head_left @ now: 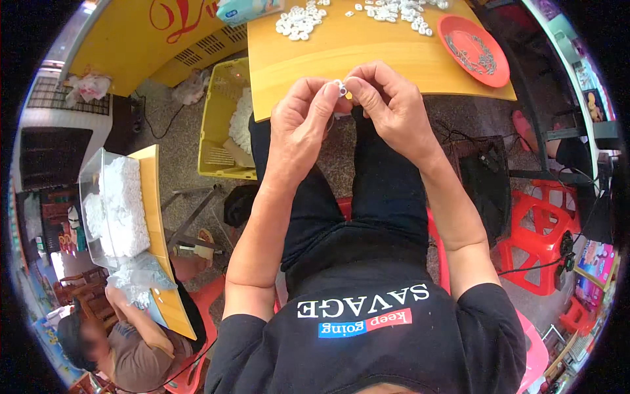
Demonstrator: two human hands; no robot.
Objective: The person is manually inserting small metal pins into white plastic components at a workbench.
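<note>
Over the near edge of the wooden table point(367, 52), my two hands meet at a small white plastic piece point(341, 89) with a dark hole. My left hand point(302, 118) pinches the piece between thumb and forefinger. My right hand point(390, 102) is closed too, its thumb and fingertips at the piece's right side; whatever they grip is too small to make out. Farther back lie loose white oval pieces point(300, 23) and a second pile of white pieces point(400, 12). A red plate point(469, 29) at the table's right holds several small metal parts point(486, 64).
Left of my legs stands a yellow crate point(209, 125) with white contents. A clear box of white pieces point(125, 207) rests on another table point(152, 197), where another person point(138, 351) sits. Red stools point(535, 226) and a dark crate-like object point(484, 180) stand at the right.
</note>
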